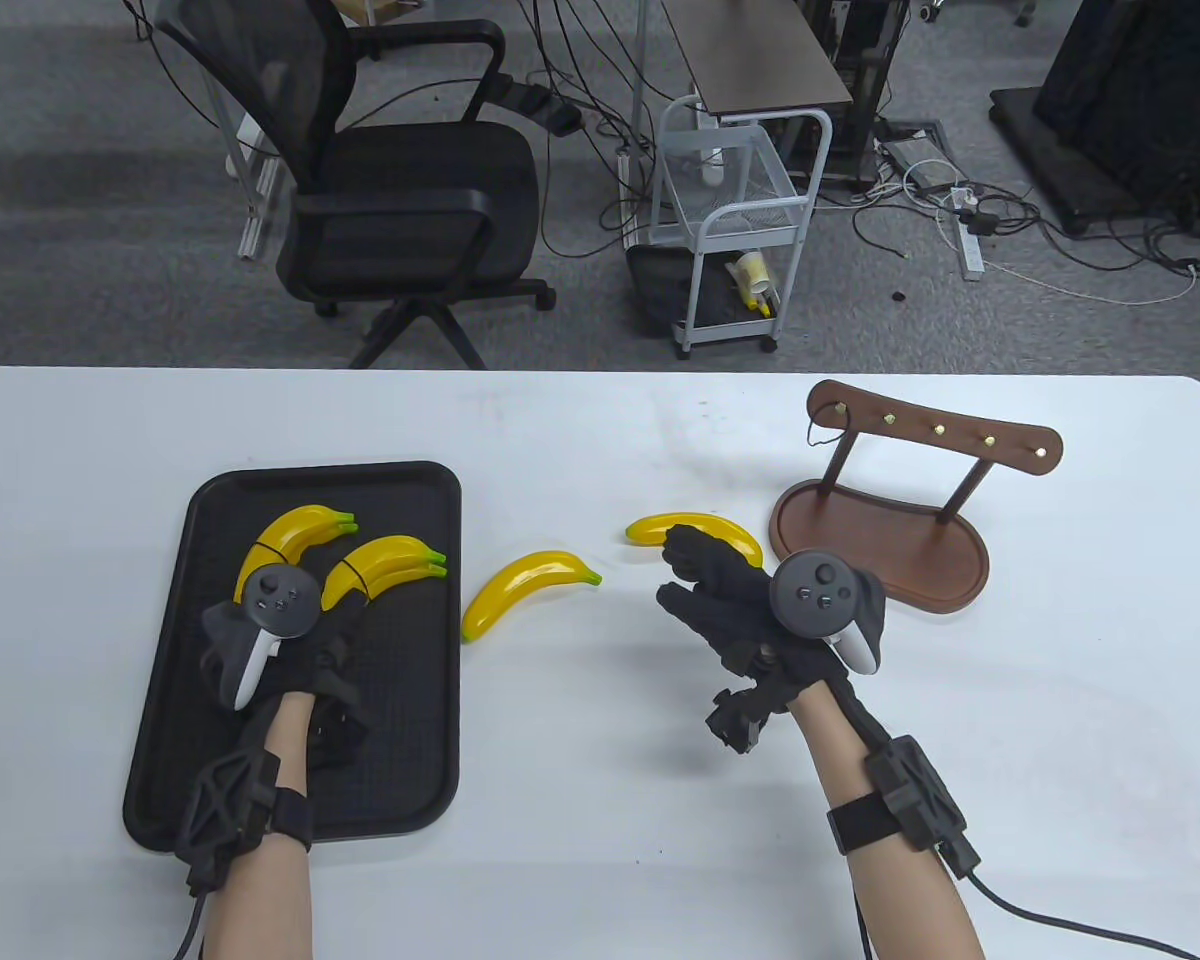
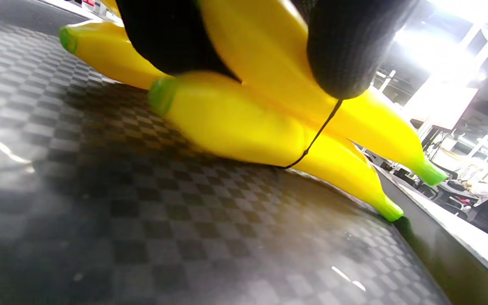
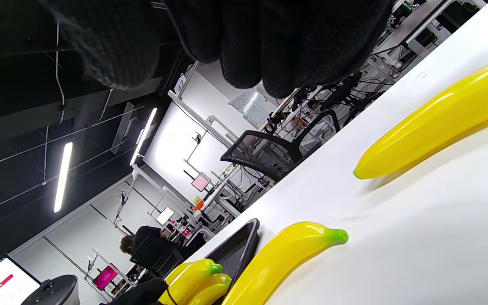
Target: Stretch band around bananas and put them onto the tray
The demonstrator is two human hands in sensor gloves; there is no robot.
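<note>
Presently we find two banded pairs of glossy yellow plastic bananas on the black textured tray: one pair toward the far side, the other pair just beside it, nearer the tray's right rim. A thin black elastic band circles the nearer pair, as the left wrist view confirms. Our left hand rests over these bundles; its fingers curl onto the bananas, touching the band. We judge it is steadying or setting down that bundle.

Two loose yellow bananas lie on the white table, not yet banded: one just right of the tray, another further right, near the brown wooden stand. A spare band appears to hang from the stand's leftmost peg, which would explain why it is close to hand.

Our right hand hovers with its fingertips at the far loose banana. The fingers look loosely bent, holding nothing. We judge it is placed to gather that banana for the third pair.
</note>
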